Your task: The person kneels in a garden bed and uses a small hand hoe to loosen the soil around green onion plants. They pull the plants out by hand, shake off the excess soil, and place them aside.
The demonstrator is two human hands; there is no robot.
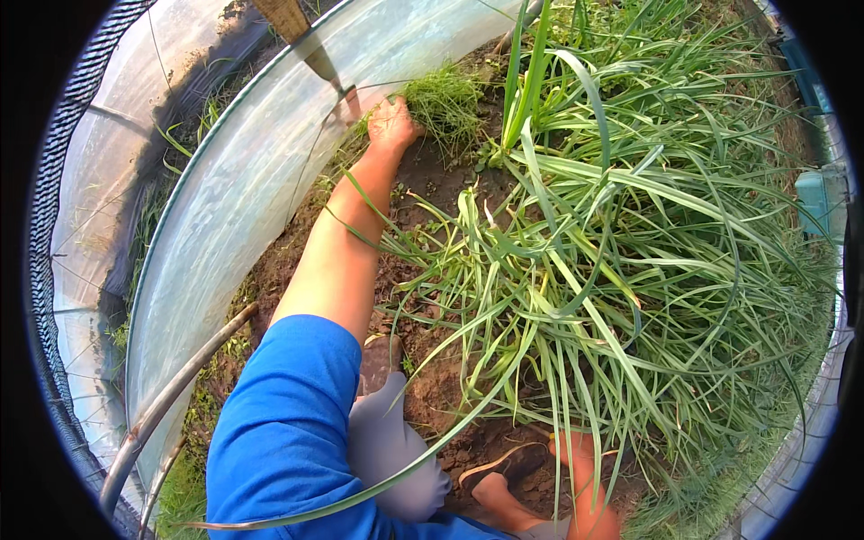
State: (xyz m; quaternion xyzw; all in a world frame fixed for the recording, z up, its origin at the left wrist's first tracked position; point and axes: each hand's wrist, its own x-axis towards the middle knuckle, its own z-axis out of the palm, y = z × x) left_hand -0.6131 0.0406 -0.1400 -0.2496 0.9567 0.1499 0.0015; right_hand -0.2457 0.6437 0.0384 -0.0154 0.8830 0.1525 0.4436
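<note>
My left hand (393, 124) reaches far forward, its fingers curled in at the edge of a clump of fine-leaved green weeds (447, 101), close to a clear plastic film (270, 148). Its fingertips are hidden. Low in the view, my right hand (575, 447) is down among long strap-like leaves of an onion-like plant (560, 283). Leaves cover part of it, and what its fingers hold cannot be made out. A small yellow spot shows beside those fingers. One long leaf crosses my blue sleeve (290, 418).
Behind the film stands a wooden stake (290, 23). Bent poles (179, 401) rise at the lower left. Brown soil (439, 182) lies between film and plants. My shoes (379, 364) rest on the soil. A blue-green plastic container (813, 199) is at the right edge.
</note>
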